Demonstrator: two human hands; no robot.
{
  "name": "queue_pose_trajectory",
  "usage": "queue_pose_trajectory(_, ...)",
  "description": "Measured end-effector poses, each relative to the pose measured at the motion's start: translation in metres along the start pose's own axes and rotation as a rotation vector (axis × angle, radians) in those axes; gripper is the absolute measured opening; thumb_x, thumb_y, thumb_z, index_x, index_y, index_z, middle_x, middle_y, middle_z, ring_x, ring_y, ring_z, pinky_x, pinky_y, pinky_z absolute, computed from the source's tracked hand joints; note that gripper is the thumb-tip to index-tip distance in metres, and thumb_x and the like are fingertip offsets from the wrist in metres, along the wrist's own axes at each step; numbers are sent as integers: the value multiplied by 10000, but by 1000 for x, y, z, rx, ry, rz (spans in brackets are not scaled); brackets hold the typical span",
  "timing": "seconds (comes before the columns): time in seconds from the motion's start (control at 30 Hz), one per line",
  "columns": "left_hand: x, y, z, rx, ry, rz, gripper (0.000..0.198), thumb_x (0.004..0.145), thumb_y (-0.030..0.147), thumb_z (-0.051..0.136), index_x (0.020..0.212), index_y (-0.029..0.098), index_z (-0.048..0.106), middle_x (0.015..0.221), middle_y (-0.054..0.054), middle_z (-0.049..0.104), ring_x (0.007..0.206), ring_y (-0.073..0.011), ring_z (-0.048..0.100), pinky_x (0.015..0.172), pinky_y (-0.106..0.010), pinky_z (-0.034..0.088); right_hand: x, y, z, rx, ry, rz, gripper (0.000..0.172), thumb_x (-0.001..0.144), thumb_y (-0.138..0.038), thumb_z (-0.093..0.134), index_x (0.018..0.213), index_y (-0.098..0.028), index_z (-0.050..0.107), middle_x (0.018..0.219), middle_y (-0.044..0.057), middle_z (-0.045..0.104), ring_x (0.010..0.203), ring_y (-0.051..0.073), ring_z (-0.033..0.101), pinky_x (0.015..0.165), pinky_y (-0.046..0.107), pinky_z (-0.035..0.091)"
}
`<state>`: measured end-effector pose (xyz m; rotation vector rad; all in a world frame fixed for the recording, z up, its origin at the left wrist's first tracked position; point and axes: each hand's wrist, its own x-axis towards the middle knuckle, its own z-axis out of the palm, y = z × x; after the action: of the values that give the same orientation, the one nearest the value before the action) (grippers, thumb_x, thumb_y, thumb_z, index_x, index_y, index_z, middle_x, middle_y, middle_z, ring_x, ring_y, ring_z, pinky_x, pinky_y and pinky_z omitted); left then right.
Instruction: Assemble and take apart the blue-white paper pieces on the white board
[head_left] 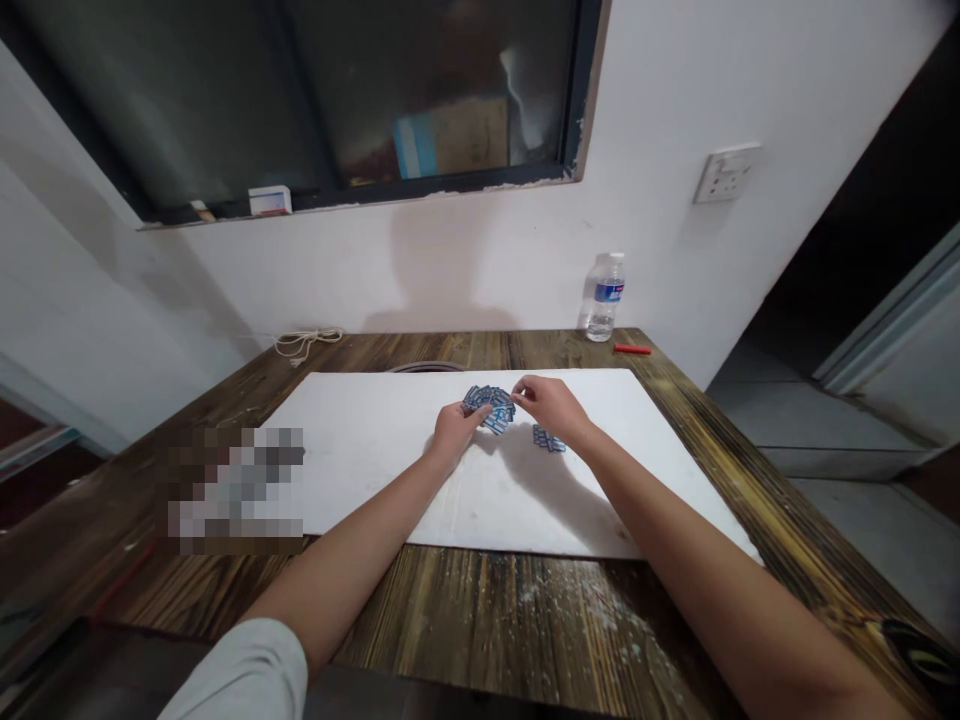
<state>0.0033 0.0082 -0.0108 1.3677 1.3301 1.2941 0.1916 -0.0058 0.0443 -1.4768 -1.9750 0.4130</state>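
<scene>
Blue-patterned cards [549, 440] lie on the white board [360, 450]. Beyond, the left hand [454, 430] clamps a card fan [495, 414]; the right hand [551, 403] is at its right edge, finger grip indeterminable. Rearward, the water bottle [600, 325] bears an illegible blue label [609, 291].

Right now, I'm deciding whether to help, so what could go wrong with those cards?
The left hand holds a spread fan of cards, so some might slip out. The smaller pile on the white board shows close to the right hand, whose wrist could brush it.
</scene>
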Motion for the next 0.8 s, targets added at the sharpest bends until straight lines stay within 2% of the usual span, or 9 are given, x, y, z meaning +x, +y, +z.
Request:
queue_pose_trajectory(0.23,1,-3,1,-34,-30,2,345,604,437,792,724,120,732,731,-70,736,668,-199,649,630,-267,452,2,1,-3,-15,-18,2,153,870,-264,545,852,-196,681,790,26,682,714,149,569,610,237,345)
queue_pose_trajectory(0.37,2,-6,1,-44,-27,4,365,611,446,790,743,109,737,742,-82,739,671,-201,656,643,-276,466,3,1,-15,-10,0,12,166,869,-262,532,859,-185,679,784,31,679,697,148,563,590,244,334)
queue_pose_trajectory(0.47,3,-7,1,-53,-27,-5,384,595,446,803,759,104,741,746,-91,738,691,-212,663,654,-285,477,4,4,-29,-22,-33,11,166,861,-273,536,829,-184,672,741,22,669,653,140,548,561,245,319)
queue_pose_trajectory(0.6,3,-7,0,-48,-33,6,384,597,446,805,767,108,743,763,-94,741,718,-220,669,685,-297,486,4,15,-49,-92,-170,19,164,838,-281,553,803,-189,685,715,17,669,628,140,547,548,249,329)
queue_pose_trajectory(0.8,3,-6,0,-35,-21,-1,370,591,449,808,728,113,736,733,-85,738,680,-208,658,637,-277,469,1,35,-64,-198,-523,16,95,748,-226,637,720,-215,727,694,17,690,658,165,588,591,263,402)
